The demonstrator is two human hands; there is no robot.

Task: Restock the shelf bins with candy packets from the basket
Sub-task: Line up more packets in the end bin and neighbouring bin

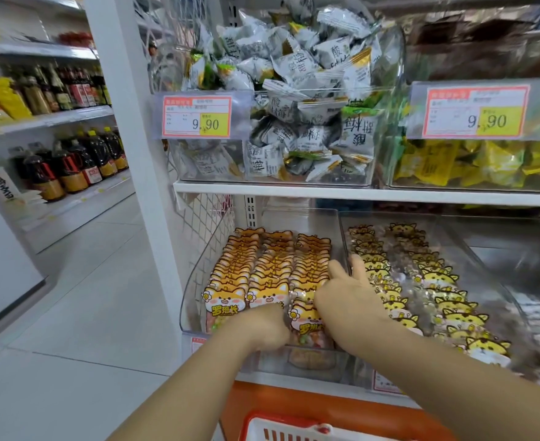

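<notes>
Head view: a person stands at a white shop shelf (294,187).
Candy packets: orange fox-faced candy packets (262,268) stand in three tight rows inside a clear plastic shelf bin (195,272) on the lower shelf.
Left hand: the left hand (264,326) curls its fingers down among the front packets; I cannot tell whether it grips one.
Right hand: the right hand (345,300) lies spread on the right-hand row, fingers straight, thumb near the bin's wall.
Neighbour bin: yellow cat-faced packets (427,281) sit just beside.
Basket: a red-rimmed white plastic basket (281,424) sits below the arms.
</notes>
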